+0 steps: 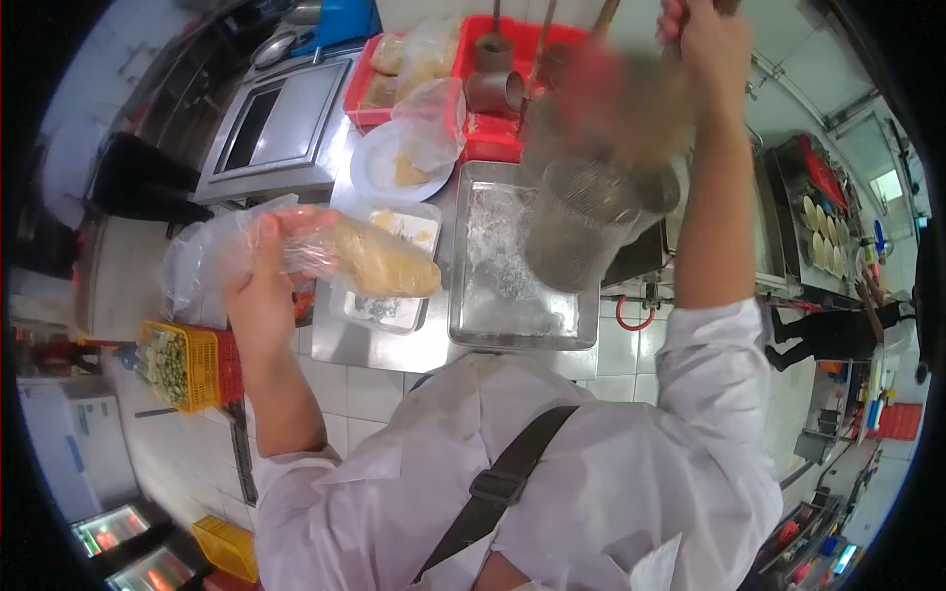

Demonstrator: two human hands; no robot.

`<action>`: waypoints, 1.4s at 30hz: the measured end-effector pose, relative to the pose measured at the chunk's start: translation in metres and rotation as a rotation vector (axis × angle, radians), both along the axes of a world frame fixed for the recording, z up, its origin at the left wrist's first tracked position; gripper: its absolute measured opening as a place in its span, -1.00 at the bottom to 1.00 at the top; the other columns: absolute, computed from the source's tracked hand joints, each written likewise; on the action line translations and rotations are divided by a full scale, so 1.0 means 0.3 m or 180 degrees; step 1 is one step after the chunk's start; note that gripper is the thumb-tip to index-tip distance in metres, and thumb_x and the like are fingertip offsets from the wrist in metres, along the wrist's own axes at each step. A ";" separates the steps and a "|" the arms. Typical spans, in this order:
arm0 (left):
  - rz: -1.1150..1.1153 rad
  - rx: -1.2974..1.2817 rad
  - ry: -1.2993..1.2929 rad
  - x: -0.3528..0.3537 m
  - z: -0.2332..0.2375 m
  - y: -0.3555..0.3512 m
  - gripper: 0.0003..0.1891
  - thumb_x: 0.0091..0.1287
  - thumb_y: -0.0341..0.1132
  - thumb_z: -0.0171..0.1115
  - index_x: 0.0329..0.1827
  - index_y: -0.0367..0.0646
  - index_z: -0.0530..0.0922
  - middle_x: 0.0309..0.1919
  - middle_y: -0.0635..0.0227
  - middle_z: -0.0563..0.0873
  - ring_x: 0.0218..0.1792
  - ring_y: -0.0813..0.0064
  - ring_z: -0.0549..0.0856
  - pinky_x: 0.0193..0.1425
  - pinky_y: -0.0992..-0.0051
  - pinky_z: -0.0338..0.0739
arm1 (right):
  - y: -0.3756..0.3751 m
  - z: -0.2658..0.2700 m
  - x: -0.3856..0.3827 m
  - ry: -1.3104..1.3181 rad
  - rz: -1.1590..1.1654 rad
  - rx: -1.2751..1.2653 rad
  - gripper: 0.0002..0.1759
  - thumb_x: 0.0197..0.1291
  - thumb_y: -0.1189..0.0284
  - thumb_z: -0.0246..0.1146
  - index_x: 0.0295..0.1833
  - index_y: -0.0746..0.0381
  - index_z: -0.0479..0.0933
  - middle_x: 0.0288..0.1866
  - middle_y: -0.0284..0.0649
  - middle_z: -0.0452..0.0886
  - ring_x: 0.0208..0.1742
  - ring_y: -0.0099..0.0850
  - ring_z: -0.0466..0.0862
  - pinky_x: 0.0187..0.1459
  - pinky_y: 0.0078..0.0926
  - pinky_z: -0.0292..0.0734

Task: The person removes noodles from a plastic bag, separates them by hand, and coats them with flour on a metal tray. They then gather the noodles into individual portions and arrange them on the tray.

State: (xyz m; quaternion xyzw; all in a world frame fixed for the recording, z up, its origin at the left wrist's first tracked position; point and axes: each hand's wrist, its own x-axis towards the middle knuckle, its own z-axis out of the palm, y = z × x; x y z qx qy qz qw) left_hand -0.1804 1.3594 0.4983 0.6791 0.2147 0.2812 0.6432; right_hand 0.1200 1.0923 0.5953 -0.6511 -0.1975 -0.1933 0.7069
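Note:
My left hand (271,246) is closed round a clear plastic bag (212,261), with a pale yellow roll of food (379,258) inside it, above a small white tray (409,313). High at the right, my right hand (714,44) is closed on something I cannot make out; a blurred dark and reddish shape hangs beside it. Below that shape, a mesh strainer basket (581,222) overlaps the right part of a metal tray (498,256). Yellow pieces lie on the small white tray.
Behind stand a white plate (370,167) with a bag on it, a red bin (363,110) of bagged food and a red crate (488,148) with metal cups. A yellow crate (202,369) is at the left. Another person (833,335) stands far right.

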 end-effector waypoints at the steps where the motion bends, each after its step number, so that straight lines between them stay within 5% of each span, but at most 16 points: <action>1: 0.0189 -0.0070 0.0114 -0.001 -0.010 -0.016 -0.58 0.58 -0.09 0.04 0.02 -0.36 0.61 -0.14 0.02 0.77 -0.17 0.32 0.78 -0.20 0.41 0.70 | 0.017 0.039 0.050 -0.0110 0.0090 -0.0043 -0.60 0.50 0.14 0.12 -0.31 0.22 0.49 -0.63 -0.46 0.40 -0.69 -0.62 0.38 -0.64 -0.60 0.30; 6: 0.0008 0.0025 -0.0043 -0.001 -0.073 -0.055 -0.58 0.59 -0.10 0.02 0.00 -0.35 0.62 -0.14 0.07 0.78 -0.21 0.37 0.77 -0.18 0.43 0.71 | 0.133 0.032 0.363 -0.0633 0.0611 0.0015 -0.61 0.46 0.16 0.20 -0.38 0.19 0.47 -0.65 -0.47 0.37 -0.69 -0.65 0.37 -0.65 -0.61 0.26; 11: -0.0059 -0.0011 0.0103 0.019 -0.128 -0.095 -0.58 0.61 -0.13 -0.02 0.01 -0.38 0.62 -0.12 0.07 0.77 -0.24 0.38 0.77 -0.16 0.40 0.73 | 0.225 -0.108 0.515 -0.0505 -0.0004 -0.0001 -0.62 0.24 0.18 0.43 -0.47 0.17 0.49 -0.63 -0.40 0.48 -0.65 -0.61 0.46 -0.60 -0.58 0.33; 17: -0.0399 -0.0087 0.0338 0.078 -0.160 -0.157 -0.55 0.62 -0.09 -0.07 0.08 -0.37 0.59 -0.08 0.08 0.76 -0.22 0.36 0.77 -0.13 0.41 0.73 | 0.348 -0.282 0.764 -0.0557 0.0100 -0.0775 -0.62 0.15 0.25 0.47 -0.15 0.37 0.62 -0.37 -0.21 0.69 -0.31 -0.42 0.66 -0.24 -0.42 0.56; 20: -0.0609 -0.0288 0.0532 0.110 -0.165 -0.190 -0.53 0.62 -0.07 -0.09 0.12 -0.35 0.57 -0.01 0.09 0.74 -0.13 0.36 0.76 -0.02 0.40 0.71 | 0.382 -0.305 0.843 -0.0633 -0.0129 -0.1404 -0.39 0.07 0.27 0.49 0.12 0.42 0.49 -0.11 0.00 0.70 -0.11 -0.21 0.70 -0.04 -0.27 0.59; 23: -0.0753 -0.0527 0.0704 0.145 -0.197 -0.214 -0.51 0.63 -0.04 -0.12 0.17 -0.33 0.55 0.07 0.10 0.71 0.00 0.34 0.73 0.10 0.39 0.67 | 0.378 -0.349 0.854 -0.0628 -0.0226 -0.1505 -0.31 0.04 0.27 0.50 0.20 0.43 0.43 -0.07 0.05 0.69 -0.03 -0.13 0.70 0.03 -0.22 0.59; 27: -0.1088 -0.0700 0.0778 0.184 -0.236 -0.229 -0.47 0.62 0.00 -0.13 0.25 -0.33 0.50 0.11 0.14 0.69 0.08 0.34 0.70 0.17 0.41 0.63 | 0.328 -0.440 0.659 -0.1096 -0.1578 -0.0971 -0.26 0.05 0.29 0.50 0.25 0.44 0.37 -0.05 0.10 0.67 0.04 -0.08 0.69 0.10 -0.17 0.58; 29: -0.1214 -0.0793 0.0866 0.189 -0.255 -0.256 -0.46 0.62 0.02 -0.13 0.27 -0.33 0.49 0.12 0.15 0.69 0.10 0.35 0.69 0.17 0.42 0.63 | 0.219 -0.495 0.583 -0.1200 -0.1192 -0.0441 -0.43 0.17 0.41 0.40 0.23 0.45 0.42 -0.09 0.01 0.69 -0.04 -0.24 0.70 0.02 -0.31 0.60; 31: -0.1303 -0.0749 0.0659 0.202 -0.267 -0.289 -0.44 0.61 0.03 -0.11 0.27 -0.35 0.49 0.13 0.17 0.67 0.08 0.37 0.69 0.16 0.40 0.63 | 0.106 -0.483 0.196 -0.0139 -0.0080 -0.0246 -0.70 0.21 0.24 0.35 -0.07 0.22 0.61 -0.18 -0.36 0.67 -0.19 -0.40 0.64 -0.09 -0.41 0.57; 32: -0.1317 -0.0746 0.0666 0.205 -0.269 -0.306 -0.44 0.61 0.03 -0.11 0.27 -0.35 0.49 0.13 0.17 0.67 0.08 0.37 0.69 0.16 0.40 0.63 | 0.085 -0.585 0.096 -0.1036 0.0107 -0.0410 -0.46 0.11 0.20 0.51 0.06 0.27 0.48 -0.10 -0.22 0.61 -0.20 -0.43 0.60 -0.12 -0.37 0.56; 33: -0.1371 -0.0798 0.0681 0.212 -0.269 -0.319 -0.45 0.61 0.02 -0.11 0.27 -0.34 0.50 0.09 0.16 0.69 0.04 0.37 0.71 0.12 0.39 0.64 | 0.040 -0.663 -0.044 -0.1014 0.1117 -0.1224 -0.19 -0.08 0.21 0.61 0.25 0.24 0.39 0.15 -0.19 0.54 0.07 -0.33 0.58 0.07 -0.32 0.55; 35: -0.1390 -0.0824 0.0728 0.195 -0.253 -0.336 -0.46 0.61 0.01 -0.12 0.27 -0.32 0.51 0.04 0.14 0.71 0.01 0.38 0.72 0.08 0.38 0.64 | 0.050 -0.678 -0.351 -0.1123 0.2036 -0.2141 -0.01 -0.14 0.24 0.62 0.42 0.22 0.31 0.27 -0.09 0.55 0.29 -0.09 0.57 0.23 -0.22 0.53; 37: -0.1414 0.0247 0.1383 0.181 -0.208 -0.345 -0.47 0.60 0.04 -0.12 0.16 -0.29 0.58 -0.15 0.10 0.75 -0.08 0.39 0.74 -0.01 0.35 0.62 | 0.074 -0.799 -0.517 -0.0222 0.1622 -0.2066 -0.16 -0.05 0.27 0.57 0.35 0.25 0.39 0.21 -0.09 0.61 0.21 -0.13 0.63 0.19 -0.36 0.54; 41: -0.1606 0.0912 0.1431 0.214 -0.172 -0.362 -0.47 0.58 0.05 -0.01 0.01 -0.32 0.66 -0.24 0.25 0.75 -0.28 0.46 0.74 -0.18 0.46 0.58 | 0.057 -0.839 -0.543 0.0321 0.1664 -0.1492 -0.51 0.18 0.31 0.42 0.17 0.30 0.53 0.01 -0.04 0.69 0.06 -0.08 0.70 0.08 -0.35 0.57; 42: -0.1649 0.1886 0.1153 0.263 -0.180 -0.338 -0.49 0.56 0.04 0.01 -0.02 -0.29 0.68 -0.30 0.26 0.74 -0.29 0.47 0.73 -0.19 0.45 0.57 | 0.050 -0.809 -0.540 0.0718 0.1800 -0.1815 -0.66 0.31 0.33 0.30 0.07 0.33 0.58 -0.09 -0.08 0.72 -0.01 -0.15 0.72 0.02 -0.35 0.57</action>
